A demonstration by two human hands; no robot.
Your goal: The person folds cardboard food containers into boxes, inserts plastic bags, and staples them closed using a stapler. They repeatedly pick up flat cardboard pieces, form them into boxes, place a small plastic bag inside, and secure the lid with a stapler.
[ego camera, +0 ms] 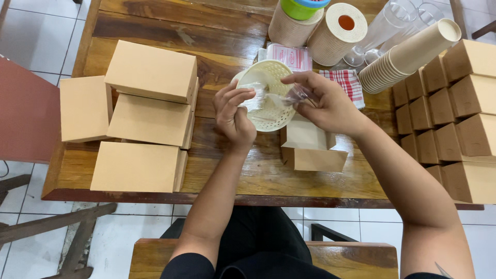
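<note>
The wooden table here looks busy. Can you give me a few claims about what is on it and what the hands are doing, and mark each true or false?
1. Both hands hold a clear plastic wrapper over a cream perforated basket. True; the left hand and right hand each grip part of it.
2. The small cardboard box below the basket is closed. False; it is open.
3. Closed flat brown boxes lie left of the hands. True.
4. The stack of paper cups stands upright. False; it lies on its side.
5. The checked cloth is blue. False; it is red and white.
</note>
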